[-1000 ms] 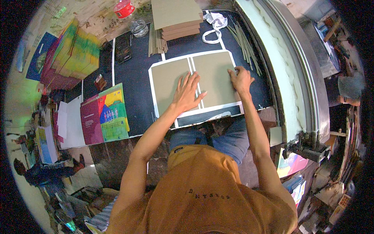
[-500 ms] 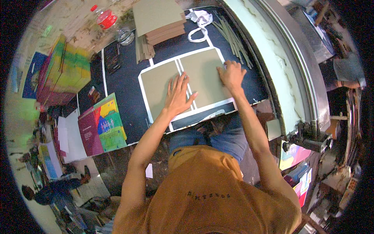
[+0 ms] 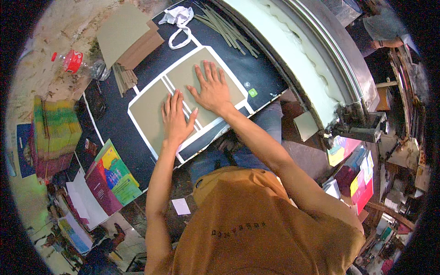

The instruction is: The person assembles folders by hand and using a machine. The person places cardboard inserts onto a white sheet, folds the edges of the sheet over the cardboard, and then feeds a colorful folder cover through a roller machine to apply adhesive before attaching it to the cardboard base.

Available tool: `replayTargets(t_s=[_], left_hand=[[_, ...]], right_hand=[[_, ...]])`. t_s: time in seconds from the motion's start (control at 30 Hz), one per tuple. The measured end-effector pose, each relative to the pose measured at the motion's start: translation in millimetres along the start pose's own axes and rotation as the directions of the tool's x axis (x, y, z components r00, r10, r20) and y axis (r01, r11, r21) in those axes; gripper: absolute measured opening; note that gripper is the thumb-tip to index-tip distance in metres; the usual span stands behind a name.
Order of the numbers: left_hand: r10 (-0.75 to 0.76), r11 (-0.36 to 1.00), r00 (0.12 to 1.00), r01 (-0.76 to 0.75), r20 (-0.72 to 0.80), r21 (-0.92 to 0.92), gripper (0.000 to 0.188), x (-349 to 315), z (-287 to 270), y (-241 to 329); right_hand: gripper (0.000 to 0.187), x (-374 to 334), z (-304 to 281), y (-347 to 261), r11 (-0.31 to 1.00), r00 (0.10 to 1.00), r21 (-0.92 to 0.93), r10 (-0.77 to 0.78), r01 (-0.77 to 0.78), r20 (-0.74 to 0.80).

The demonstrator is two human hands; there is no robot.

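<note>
Two grey-brown boards, a left board (image 3: 147, 110) and a right board (image 3: 183, 69), lie side by side on a sheet with white borders (image 3: 148, 92) and cut corners. Narrow pale lines run between the boards. My left hand (image 3: 178, 121) rests flat at the left board's inner edge, fingertips by the gap, fingers extended. On the right board my right hand (image 3: 213, 91) lies palm down with its fingers spread. Neither hand holds anything. A dark strip (image 3: 204, 138) of the sheet's near edge shows below the boards.
Behind are stacked boards (image 3: 123, 34), a white cloth (image 3: 178, 17) and loose grey strips (image 3: 227, 30). A colourful printed cover (image 3: 114, 176) lies left, near stacked books (image 3: 57, 133). A long metal-edged machine (image 3: 293, 55) borders the dark tabletop (image 3: 114, 114) on the right.
My right hand has moved from the sheet's right edge onto the right board and spread flat. My left hand stays near the gap. The whole view has turned, so the table appears tilted.
</note>
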State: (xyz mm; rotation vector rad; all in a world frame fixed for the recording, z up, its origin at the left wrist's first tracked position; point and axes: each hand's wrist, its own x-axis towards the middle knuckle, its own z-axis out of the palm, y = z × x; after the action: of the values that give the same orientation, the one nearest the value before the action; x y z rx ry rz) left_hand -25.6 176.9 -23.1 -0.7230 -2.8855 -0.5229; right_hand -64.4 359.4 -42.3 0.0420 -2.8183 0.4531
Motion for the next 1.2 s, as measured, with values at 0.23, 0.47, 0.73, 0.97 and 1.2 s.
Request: replayTargets(t_s=[0.23, 0.47, 0.73, 0.97, 1.2], left_hand=[[-0.009, 1.000, 1.000, 0.010, 0.015, -0.020, 0.077, 1, -4, 4], [-0.010, 1.000, 1.000, 0.010, 0.007, -0.019, 0.078, 0, -1, 2], [-0.034, 0.988, 0.999, 0.028, -0.031, -0.153, 0.079, -3, 1, -7], [0.046, 0.999, 0.997, -0.045, 0.063, -0.018, 0.086, -14, -8, -6], [0.041, 0.999, 0.996, -0.042, 0.083, 0.010, 0.086, -16, -7, -5]], right_hand=[[0.079, 0, -2, 1, 1.000, 0.998, 0.021, -0.009, 0.010, -0.055], [0.077, 1, -2, 0, 1.000, 0.999, -0.014, 0.001, -0.002, -0.045], [0.078, 3, -4, -1, 1.000, 0.998, -0.010, -0.006, 0.006, -0.063], [0.075, 3, -8, -4, 0.999, 0.999, -0.047, 0.005, -0.008, -0.051], [0.077, 5, -1, -3, 0.998, 0.998, -0.060, 0.028, -0.031, -0.053]])
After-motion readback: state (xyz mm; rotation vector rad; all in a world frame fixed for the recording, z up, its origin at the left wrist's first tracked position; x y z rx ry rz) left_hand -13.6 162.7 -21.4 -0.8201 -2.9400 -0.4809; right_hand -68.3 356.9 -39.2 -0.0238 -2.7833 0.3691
